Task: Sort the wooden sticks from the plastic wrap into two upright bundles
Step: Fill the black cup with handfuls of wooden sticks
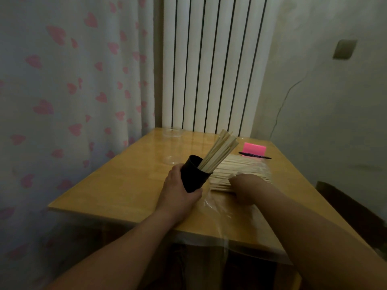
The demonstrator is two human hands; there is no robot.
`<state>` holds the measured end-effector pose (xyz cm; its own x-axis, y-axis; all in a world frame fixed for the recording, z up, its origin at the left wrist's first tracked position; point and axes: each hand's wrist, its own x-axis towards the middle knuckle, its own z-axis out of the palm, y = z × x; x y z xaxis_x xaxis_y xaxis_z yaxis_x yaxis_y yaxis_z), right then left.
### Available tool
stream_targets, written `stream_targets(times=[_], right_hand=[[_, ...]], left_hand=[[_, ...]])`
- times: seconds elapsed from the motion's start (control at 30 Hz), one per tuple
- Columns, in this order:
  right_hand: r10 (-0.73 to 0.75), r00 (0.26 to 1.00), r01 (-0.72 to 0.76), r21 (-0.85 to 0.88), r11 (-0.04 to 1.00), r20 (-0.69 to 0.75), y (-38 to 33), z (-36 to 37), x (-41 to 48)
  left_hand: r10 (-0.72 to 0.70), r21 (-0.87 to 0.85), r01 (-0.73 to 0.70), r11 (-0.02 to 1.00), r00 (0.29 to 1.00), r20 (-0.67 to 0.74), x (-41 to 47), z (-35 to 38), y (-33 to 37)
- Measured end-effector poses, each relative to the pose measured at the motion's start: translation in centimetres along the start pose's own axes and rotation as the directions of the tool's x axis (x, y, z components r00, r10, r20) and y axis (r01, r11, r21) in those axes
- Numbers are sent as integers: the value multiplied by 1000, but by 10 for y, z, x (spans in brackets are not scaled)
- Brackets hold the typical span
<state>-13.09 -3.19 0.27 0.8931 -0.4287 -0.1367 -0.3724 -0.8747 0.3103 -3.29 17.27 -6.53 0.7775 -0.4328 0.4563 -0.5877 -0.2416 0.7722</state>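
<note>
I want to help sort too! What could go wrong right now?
The black cup in the left hand is tilted, so the sticks leaning out of it could slide out. The right hand rests on the loose sticks lying on the plastic wrap, which hangs over the table edge; a tug on it might drag sticks off.
</note>
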Motion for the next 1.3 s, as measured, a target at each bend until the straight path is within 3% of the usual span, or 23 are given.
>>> stream_targets(times=[0.37, 0.43, 0.57, 0.7, 0.8, 0.87, 1.03, 1.13, 1.2, 1.3], right_hand=[[-54, 991, 69, -127, 989, 121, -6, -6, -7], [-51, 998, 55, -106, 993, 48, -1, 0, -14], [1, 980, 19, 101, 995, -197, 11, 17, -34], [65, 889, 80, 294, 952, -453, 19, 14, -53], [124, 844, 127, 419, 899, -522, 22, -1, -65], [184, 829, 207, 595, 777, -528, 23, -17, -75], [359, 854, 268, 910, 317, -377, 34, -58, -91], [305, 912, 276, 960, 40, -275, 42, -79, -96], [266, 918, 337, 933, -127, -295, 42, -91, -99], [301, 879, 444, 863, -241, -369, 32, -108, -97]], left_hand=[[8, -3, -8, 1000, 1000, 0, 0, 0, -1], [2, -9, -3, 1000, 1000, -3, 1, 1, -1], [-11, -26, 11, 1000, 1000, -8, 0, 1, -2], [-9, -29, 9, 1000, 1000, -6, 0, 1, -2], [-14, -32, 13, 999, 1000, -3, 0, 0, -1], [-17, -32, 17, 999, 1000, -1, 0, 0, -1], [-15, -32, 15, 999, 1000, 5, 1, -1, 0], [-20, -34, 20, 999, 1000, 7, 0, -1, 0], [-21, -30, 21, 999, 1000, 4, 0, -1, 0], [-16, -30, 16, 999, 1000, 1, 0, -1, 1]])
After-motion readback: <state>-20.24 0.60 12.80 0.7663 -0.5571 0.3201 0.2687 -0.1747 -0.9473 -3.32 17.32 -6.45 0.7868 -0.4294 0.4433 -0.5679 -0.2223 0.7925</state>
